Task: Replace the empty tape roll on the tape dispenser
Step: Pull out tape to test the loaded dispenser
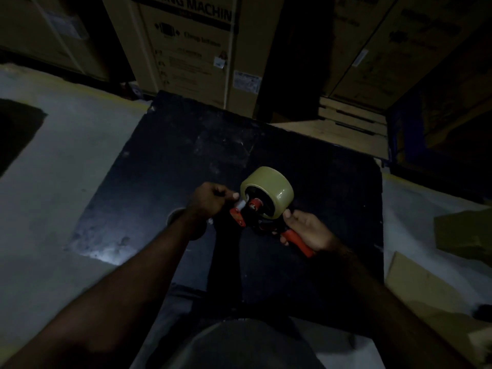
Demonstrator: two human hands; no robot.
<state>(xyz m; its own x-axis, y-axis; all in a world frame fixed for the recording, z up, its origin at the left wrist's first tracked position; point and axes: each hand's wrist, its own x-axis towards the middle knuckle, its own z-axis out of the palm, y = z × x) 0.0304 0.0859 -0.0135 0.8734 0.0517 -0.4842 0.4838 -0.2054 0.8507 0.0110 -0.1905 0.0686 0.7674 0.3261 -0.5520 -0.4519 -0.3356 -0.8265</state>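
Observation:
A full roll of tan tape [274,186] sits on the hub of a red and black tape dispenser [251,214], held above a black table [165,161]. My right hand [306,230] grips the dispenser's red handle, with the thumb against the roll's lower edge. My left hand [210,199] is closed at the dispenser's front end, pinching something small and pale by the red front plate. What exactly it pinches is too dim to tell. A round pale object [174,215], possibly the empty core, lies on the table partly hidden under my left wrist.
Large cardboard cartons [186,49] stand close behind the table, with a wooden pallet [351,121] at the back right. Flat cardboard pieces [431,286] lie on the pale floor to the right. The scene is very dark.

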